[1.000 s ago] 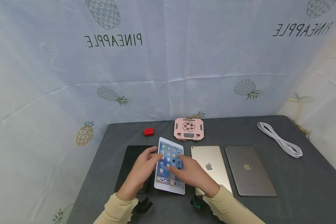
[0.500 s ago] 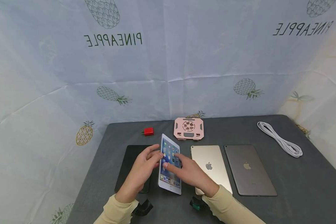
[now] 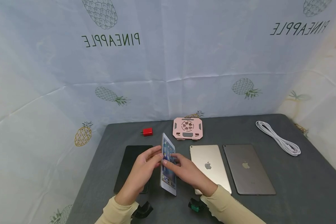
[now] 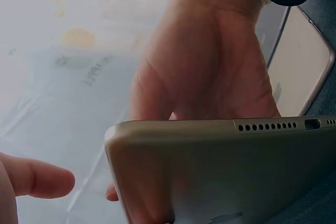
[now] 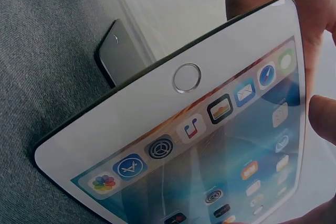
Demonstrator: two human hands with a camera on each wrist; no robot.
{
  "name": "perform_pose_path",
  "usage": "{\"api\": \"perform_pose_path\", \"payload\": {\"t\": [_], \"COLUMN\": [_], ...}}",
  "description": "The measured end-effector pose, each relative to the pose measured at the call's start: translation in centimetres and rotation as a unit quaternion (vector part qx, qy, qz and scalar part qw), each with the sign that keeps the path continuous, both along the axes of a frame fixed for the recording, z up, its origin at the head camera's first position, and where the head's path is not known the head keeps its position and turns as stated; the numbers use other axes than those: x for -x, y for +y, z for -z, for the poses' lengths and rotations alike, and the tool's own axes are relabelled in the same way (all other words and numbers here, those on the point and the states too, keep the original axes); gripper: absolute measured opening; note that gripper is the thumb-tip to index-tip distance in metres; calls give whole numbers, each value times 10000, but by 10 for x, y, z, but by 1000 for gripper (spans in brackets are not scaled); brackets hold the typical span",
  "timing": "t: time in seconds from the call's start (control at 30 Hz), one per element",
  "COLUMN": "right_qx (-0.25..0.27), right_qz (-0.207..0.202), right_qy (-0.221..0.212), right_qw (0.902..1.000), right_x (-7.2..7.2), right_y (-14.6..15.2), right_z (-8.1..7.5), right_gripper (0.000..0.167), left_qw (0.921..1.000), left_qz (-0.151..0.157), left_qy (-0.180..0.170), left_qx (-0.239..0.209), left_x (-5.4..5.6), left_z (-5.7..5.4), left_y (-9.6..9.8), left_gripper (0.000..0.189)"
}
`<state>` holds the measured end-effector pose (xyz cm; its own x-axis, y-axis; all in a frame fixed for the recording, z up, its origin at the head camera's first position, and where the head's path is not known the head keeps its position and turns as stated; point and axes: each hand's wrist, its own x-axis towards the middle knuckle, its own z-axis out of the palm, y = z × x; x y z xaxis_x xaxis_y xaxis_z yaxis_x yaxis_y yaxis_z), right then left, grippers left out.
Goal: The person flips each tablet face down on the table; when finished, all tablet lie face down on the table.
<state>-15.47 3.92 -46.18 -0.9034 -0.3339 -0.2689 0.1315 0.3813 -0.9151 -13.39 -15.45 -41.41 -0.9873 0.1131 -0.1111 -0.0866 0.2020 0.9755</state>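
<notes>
A small white tablet (image 3: 168,177) with a lit screen full of app icons is held up between both hands, tilted steeply almost edge-on. My left hand (image 3: 145,163) is at its left edge, fingers toward the back. In the left wrist view the left thumb (image 4: 47,179) sticks out beyond the tablet's edge. My right hand (image 3: 187,171) is on the screen side, thumb and index finger at the glass; its other fingers are partly hidden. The tablet's home button (image 5: 187,78) shows in the right wrist view, and its speaker holes (image 4: 268,127) in the left.
A black tablet (image 3: 127,165) lies left, under the left forearm. To the right lie a gold tablet (image 3: 205,155) and a dark grey tablet (image 3: 249,174), backs up. Behind are a red charger plug (image 3: 147,132), a pink stand (image 3: 187,129) and a coiled white cable (image 3: 278,138).
The white tablet has turned about its long axis, from its screen facing up to nearly edge-on. The hands stay almost in place around it, the right one slightly further left.
</notes>
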Motion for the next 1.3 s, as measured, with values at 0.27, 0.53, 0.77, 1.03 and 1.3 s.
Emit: {"api": "perform_pose_path", "payload": {"t": [0.27, 0.53, 0.77, 1.03, 1.3], "right_qx": [337, 699, 613, 592, 614], "right_qz": [-54, -31, 248, 436, 367], "right_qy": [-131, -416, -122, 287, 501], "right_qw": [9993, 9967, 9977, 9969, 9962], "right_x": [0, 2, -1, -4, -9], "right_y": [0, 3, 5, 8, 10], "right_z": [-2, -5, -14, -20, -30], "right_gripper": [92, 91, 80, 71, 64], "left_qw": [9999, 9997, 9995, 9978, 9964], "left_qz": [53, 212, 289, 612, 694], "left_qy": [40, 90, 14, -201, -473], "left_qx": [-105, -127, -111, -122, -58], "left_x": [-2, -2, -1, 1, 2], "left_z": [1, 2, 6, 13, 20], "left_y": [3, 6, 8, 12, 14], "left_gripper": [51, 50, 54, 61, 65]}}
